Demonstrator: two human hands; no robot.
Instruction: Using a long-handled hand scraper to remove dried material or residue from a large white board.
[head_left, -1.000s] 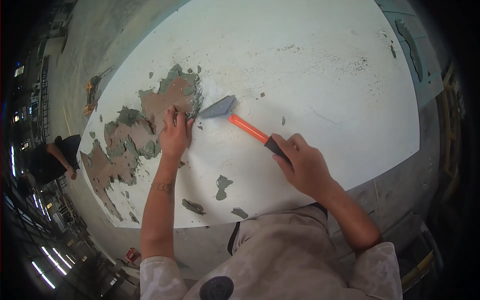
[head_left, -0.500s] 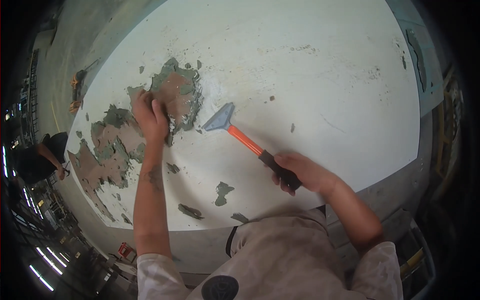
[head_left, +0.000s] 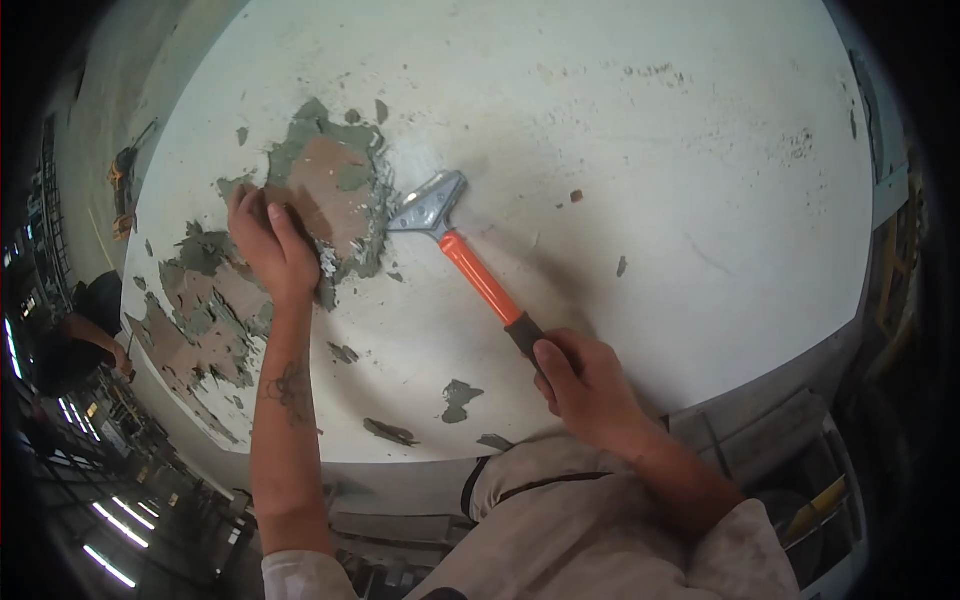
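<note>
A white painted surface (head_left: 620, 130) fills the view, with patches (head_left: 330, 185) where the paint is gone and brown and grey-green layers show. My right hand (head_left: 585, 385) grips the black end of an orange-handled scraper (head_left: 480, 275). Its metal blade (head_left: 430, 205) lies against the white paint at the right edge of the bare patch. My left hand (head_left: 270, 245) rests flat on the surface, fingers on the bare brown area just left of the blade.
More peeled patches (head_left: 200, 320) run down the left side, and small chips (head_left: 458, 398) dot the lower part. Another person (head_left: 75, 335) crouches far off at the left edge. A yellow-edged object (head_left: 825, 500) sits at the lower right.
The scraper blade has swung back up against the right edge of the bare patch. My left hand has slid down and right across the bare patch.
</note>
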